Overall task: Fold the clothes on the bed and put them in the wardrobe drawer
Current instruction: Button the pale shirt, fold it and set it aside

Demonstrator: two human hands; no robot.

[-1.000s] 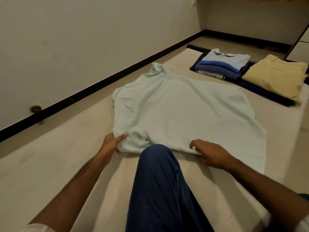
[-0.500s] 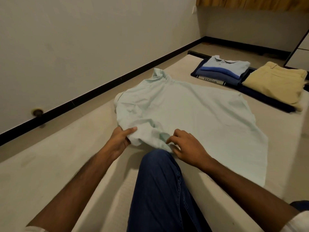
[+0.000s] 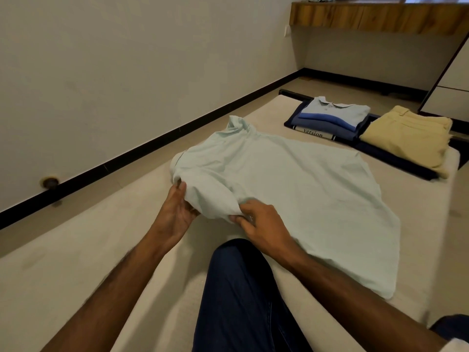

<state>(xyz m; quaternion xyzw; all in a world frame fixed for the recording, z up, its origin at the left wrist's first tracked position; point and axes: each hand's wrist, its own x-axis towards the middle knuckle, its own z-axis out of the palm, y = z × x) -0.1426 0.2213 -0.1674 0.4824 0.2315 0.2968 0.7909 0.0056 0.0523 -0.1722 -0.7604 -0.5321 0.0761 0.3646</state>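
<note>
A pale mint shirt (image 3: pixel 299 189) lies spread across the beige mattress (image 3: pixel 76 262), collar pointing away from me. My left hand (image 3: pixel 175 214) grips the near left part of the shirt, which is bunched and lifted a little off the bed. My right hand (image 3: pixel 261 227) pinches the same bunched fabric just to the right. A folded stack of blue shirts (image 3: pixel 332 118) and folded beige trousers (image 3: pixel 411 135) sit at the far end of the bed.
My knee in dark blue jeans (image 3: pixel 243 295) rests on the mattress between my arms. A wall with a black skirting (image 3: pixel 127 158) runs along the left. A white wardrobe (image 3: pixel 454 80) stands at the far right, a wooden shelf (image 3: pixel 375 16) above.
My right hand slid left along the shirt's near edge to meet my left hand. Both lifted and gathered the near left part of the shirt. The view tilted upward.
</note>
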